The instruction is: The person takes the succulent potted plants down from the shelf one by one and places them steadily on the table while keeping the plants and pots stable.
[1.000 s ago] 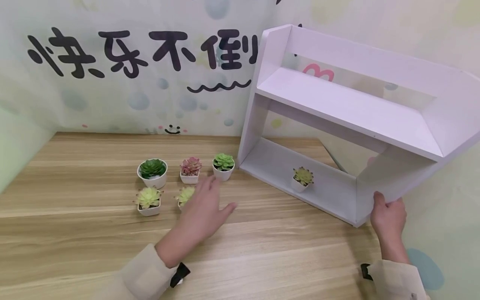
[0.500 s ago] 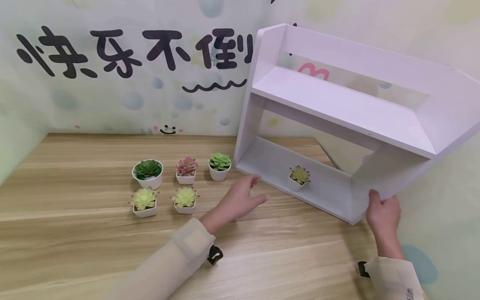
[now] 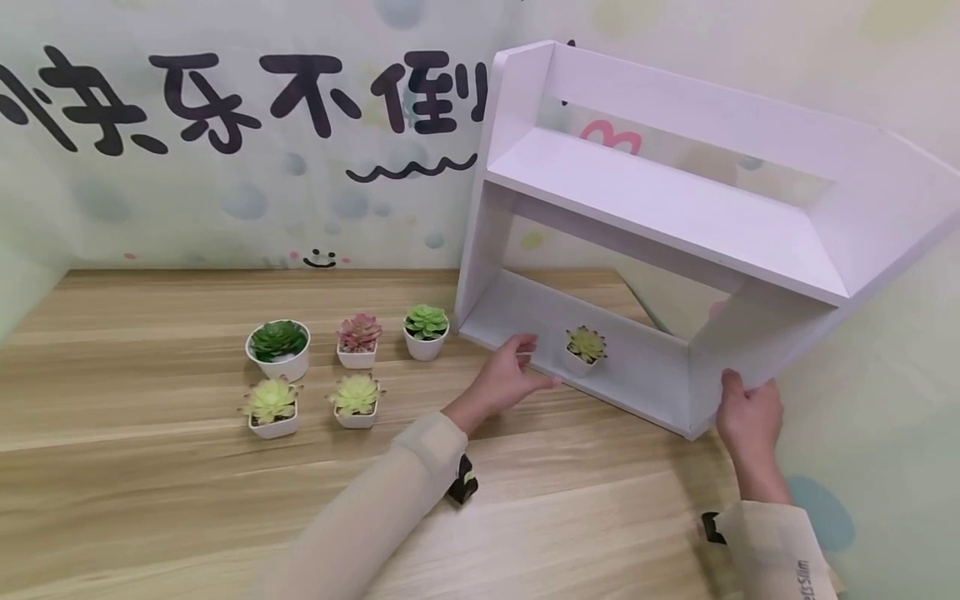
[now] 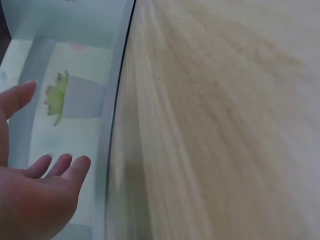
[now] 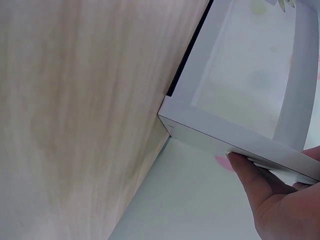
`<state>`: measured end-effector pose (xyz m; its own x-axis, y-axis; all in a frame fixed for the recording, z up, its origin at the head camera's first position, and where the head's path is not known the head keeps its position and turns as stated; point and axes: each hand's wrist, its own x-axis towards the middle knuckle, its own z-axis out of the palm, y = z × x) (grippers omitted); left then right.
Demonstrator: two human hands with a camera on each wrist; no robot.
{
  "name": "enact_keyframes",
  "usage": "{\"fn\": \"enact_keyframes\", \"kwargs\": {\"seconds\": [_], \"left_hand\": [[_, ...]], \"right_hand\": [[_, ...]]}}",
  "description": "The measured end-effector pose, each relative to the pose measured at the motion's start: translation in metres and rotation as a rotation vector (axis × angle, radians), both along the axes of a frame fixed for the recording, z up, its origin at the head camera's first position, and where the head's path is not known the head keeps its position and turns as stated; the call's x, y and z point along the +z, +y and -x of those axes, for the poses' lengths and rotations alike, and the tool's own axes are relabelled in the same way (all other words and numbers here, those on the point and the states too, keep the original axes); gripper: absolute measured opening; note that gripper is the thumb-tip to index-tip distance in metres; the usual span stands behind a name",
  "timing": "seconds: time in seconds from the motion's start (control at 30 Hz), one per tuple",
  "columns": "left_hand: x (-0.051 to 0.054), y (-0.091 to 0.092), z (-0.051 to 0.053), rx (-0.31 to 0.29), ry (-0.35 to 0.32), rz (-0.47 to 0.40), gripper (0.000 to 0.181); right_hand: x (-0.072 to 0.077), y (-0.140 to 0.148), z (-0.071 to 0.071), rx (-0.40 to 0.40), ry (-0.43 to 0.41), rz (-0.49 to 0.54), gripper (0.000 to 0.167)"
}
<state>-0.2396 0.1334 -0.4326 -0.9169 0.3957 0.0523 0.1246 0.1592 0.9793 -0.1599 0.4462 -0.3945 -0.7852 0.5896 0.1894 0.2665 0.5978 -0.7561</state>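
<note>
A white two-tier shelf (image 3: pixel 645 187) stands at an angle on the right of the wooden table. On its lower board sits a yellow-green succulent (image 3: pixel 585 343) in a white pot. My left hand (image 3: pixel 504 379) is just left of that pot, fingers spread apart and holding nothing. The left wrist view shows a gap between the hand (image 4: pixel 45 185) and the potted succulent (image 4: pixel 82 97). At the shelf's right side panel, my right hand (image 3: pixel 750 421) grips the lower part of its edge. In the right wrist view, the right hand (image 5: pixel 285 205) partly hides that panel (image 5: pixel 240 137).
Left of the shelf stand several potted succulents: dark green (image 3: pixel 279 346), pink (image 3: pixel 358 340), bright green (image 3: pixel 425 331) and two yellow-green ones, left (image 3: pixel 272 408) and right (image 3: pixel 356 402). A printed wall (image 3: pixel 247 208) closes off the back, and the table's (image 3: pixel 555 508) right edge lies near the shelf.
My left hand has moved right, from over the loose succulents to the shelf's lower board. The right hand keeps its hold on the side panel. The head view has shifted slightly to the right.
</note>
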Motion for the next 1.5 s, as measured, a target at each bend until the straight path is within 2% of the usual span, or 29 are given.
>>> {"fn": "enact_keyframes", "kwargs": {"seconds": [0.17, 0.37, 0.5, 0.8, 1.0, 1.2, 1.4, 1.5], "left_hand": [[-0.005, 0.011, 0.008, 0.006, -0.061, -0.078, 0.081], [-0.01, 0.021, 0.017, 0.046, -0.125, -0.191, 0.079], [-0.012, 0.028, 0.022, 0.02, -0.142, -0.21, 0.082], [-0.009, 0.047, 0.031, -0.007, -0.091, -0.117, 0.088], [-0.014, 0.061, 0.032, 0.01, -0.05, -0.058, 0.088], [-0.013, 0.073, 0.028, 0.023, -0.003, 0.028, 0.088], [-0.016, 0.074, 0.027, 0.045, 0.103, 0.101, 0.076], [-0.018, 0.075, 0.028, 0.053, 0.134, 0.121, 0.074]], "right_hand": [[-0.001, 0.0, 0.001, 0.0, -0.004, 0.008, 0.057], [-0.004, 0.0, 0.003, 0.016, -0.013, 0.015, 0.058], [-0.001, 0.001, 0.002, 0.01, 0.002, 0.003, 0.057], [0.0, 0.0, 0.003, 0.005, 0.014, 0.016, 0.057], [0.0, 0.001, 0.002, -0.005, -0.005, 0.005, 0.058], [0.003, 0.001, 0.0, -0.01, -0.01, 0.027, 0.058], [0.002, -0.001, 0.001, -0.004, -0.003, 0.028, 0.058], [0.001, -0.001, 0.001, -0.001, 0.004, 0.019, 0.057]]}}
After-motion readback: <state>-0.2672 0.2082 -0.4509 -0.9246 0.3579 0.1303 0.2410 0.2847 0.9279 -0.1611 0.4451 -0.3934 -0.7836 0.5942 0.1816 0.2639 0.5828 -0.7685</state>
